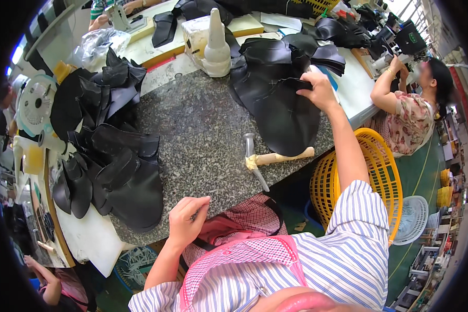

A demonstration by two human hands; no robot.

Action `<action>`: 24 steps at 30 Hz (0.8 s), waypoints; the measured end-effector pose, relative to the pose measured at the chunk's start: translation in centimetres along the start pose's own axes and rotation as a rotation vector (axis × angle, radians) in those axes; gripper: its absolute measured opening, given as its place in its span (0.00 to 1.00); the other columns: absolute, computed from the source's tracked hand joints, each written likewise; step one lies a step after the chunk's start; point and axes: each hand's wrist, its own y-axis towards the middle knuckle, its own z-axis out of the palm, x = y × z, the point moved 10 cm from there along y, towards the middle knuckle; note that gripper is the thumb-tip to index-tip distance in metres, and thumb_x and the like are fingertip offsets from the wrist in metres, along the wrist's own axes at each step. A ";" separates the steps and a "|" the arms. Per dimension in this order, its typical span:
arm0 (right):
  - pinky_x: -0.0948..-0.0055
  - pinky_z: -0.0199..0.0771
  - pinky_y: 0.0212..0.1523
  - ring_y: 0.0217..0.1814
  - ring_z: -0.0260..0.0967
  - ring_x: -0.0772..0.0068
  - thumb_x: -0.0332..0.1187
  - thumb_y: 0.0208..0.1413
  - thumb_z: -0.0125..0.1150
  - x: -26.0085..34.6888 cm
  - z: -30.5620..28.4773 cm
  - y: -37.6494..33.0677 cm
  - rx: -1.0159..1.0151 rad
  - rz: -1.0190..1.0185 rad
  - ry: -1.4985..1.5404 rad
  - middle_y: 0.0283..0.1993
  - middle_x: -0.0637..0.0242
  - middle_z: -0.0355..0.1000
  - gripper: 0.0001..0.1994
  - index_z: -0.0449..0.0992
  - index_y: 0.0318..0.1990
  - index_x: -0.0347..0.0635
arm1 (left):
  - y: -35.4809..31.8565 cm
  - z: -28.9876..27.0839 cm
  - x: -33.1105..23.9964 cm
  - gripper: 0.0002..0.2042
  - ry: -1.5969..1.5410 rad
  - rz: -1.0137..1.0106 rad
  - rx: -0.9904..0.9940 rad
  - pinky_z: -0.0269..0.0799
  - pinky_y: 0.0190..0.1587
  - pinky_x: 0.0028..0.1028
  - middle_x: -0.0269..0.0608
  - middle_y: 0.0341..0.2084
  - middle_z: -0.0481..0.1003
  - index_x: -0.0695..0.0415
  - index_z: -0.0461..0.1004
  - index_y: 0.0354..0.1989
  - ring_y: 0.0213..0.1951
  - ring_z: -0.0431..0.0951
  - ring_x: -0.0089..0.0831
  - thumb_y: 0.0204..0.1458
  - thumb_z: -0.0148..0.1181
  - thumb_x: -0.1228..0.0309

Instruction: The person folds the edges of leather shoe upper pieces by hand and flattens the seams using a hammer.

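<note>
My right hand (pixel 320 92) pinches the upper edge of a black leather piece (pixel 288 122) with a rounded lower end. The piece lies at the right of the speckled stone slab (pixel 187 119), on top of more black pieces. Close to the slab's near edge, my left hand (pixel 188 221) has its fingers curled together; a dark bit shows between them, too small to name. Just below the leather piece rests a hammer (pixel 286 157) with a pale wooden handle and metal head. Stacked black leather pieces (pixel 135 192) cover the slab's left side.
A worn, cone-topped post (pixel 217 49) stands at the slab's far edge. Yellow plastic baskets (pixel 395 182) sit below my right arm. Beyond them, a person (pixel 411 112) works at a machine. A white fan (pixel 36 104) is at the far left.
</note>
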 end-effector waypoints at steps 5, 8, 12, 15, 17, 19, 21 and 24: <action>0.61 0.56 0.50 0.54 0.58 0.62 0.36 0.31 0.71 6.6 -2.1 4.8 -0.302 -0.170 -0.246 0.44 0.69 0.65 0.23 0.69 0.38 0.51 | 1.8 1.7 -1.1 0.10 -0.007 0.046 0.034 0.71 0.31 0.27 0.41 0.27 0.76 0.60 0.76 0.34 0.29 0.75 0.35 0.41 0.60 0.81; 0.62 0.54 0.56 0.60 0.52 0.62 0.47 0.27 0.74 2.0 1.0 7.1 -0.216 0.085 -0.396 0.54 0.69 0.59 0.41 0.61 0.56 0.58 | 3.2 2.7 -3.0 0.10 -0.005 0.120 0.063 0.71 0.31 0.27 0.41 0.28 0.76 0.59 0.76 0.34 0.29 0.75 0.34 0.41 0.60 0.81; 0.44 0.44 0.58 0.68 0.40 0.57 0.56 0.23 0.71 -1.7 4.2 9.0 0.323 0.324 -0.375 0.64 0.63 0.52 0.56 0.47 0.65 0.58 | 2.7 3.4 -1.4 0.10 0.000 0.025 0.118 0.71 0.31 0.28 0.40 0.27 0.76 0.59 0.76 0.34 0.29 0.75 0.34 0.41 0.60 0.80; 0.42 0.44 0.58 0.68 0.41 0.55 0.52 0.24 0.71 -1.8 6.4 11.0 0.424 0.277 -0.349 0.63 0.61 0.53 0.56 0.46 0.66 0.57 | 2.6 3.7 -1.1 0.09 -0.025 0.037 0.115 0.70 0.31 0.28 0.40 0.26 0.76 0.59 0.76 0.34 0.29 0.75 0.34 0.41 0.59 0.80; 0.43 0.46 0.57 0.64 0.47 0.58 0.45 0.24 0.72 -0.9 6.5 11.1 0.389 0.235 -0.367 0.57 0.63 0.60 0.47 0.57 0.60 0.55 | 3.0 4.2 -1.0 0.09 -0.046 0.018 0.142 0.70 0.31 0.29 0.41 0.27 0.76 0.59 0.76 0.34 0.29 0.75 0.35 0.41 0.59 0.80; 0.46 0.49 0.57 0.61 0.52 0.61 0.36 0.28 0.71 1.0 6.3 10.8 0.246 0.125 -0.414 0.48 0.67 0.65 0.31 0.67 0.46 0.52 | 3.2 4.2 -0.7 0.09 -0.067 0.004 0.124 0.70 0.31 0.29 0.41 0.27 0.76 0.59 0.76 0.34 0.29 0.75 0.35 0.41 0.59 0.80; 0.54 0.55 0.51 0.56 0.57 0.63 0.30 0.29 0.66 4.7 4.2 9.7 -0.014 -0.136 -0.461 0.41 0.70 0.67 0.18 0.69 0.34 0.51 | 3.2 4.4 -0.2 0.09 -0.075 -0.014 0.117 0.70 0.32 0.29 0.40 0.27 0.76 0.59 0.76 0.34 0.29 0.75 0.35 0.41 0.58 0.80; 0.63 0.59 0.46 0.48 0.63 0.65 0.27 0.32 0.62 6.9 1.5 7.2 -0.160 -0.259 -0.346 0.36 0.72 0.68 0.13 0.71 0.30 0.51 | 2.8 4.9 0.4 0.09 -0.067 -0.037 0.138 0.71 0.32 0.29 0.40 0.28 0.76 0.59 0.76 0.34 0.29 0.75 0.35 0.41 0.58 0.80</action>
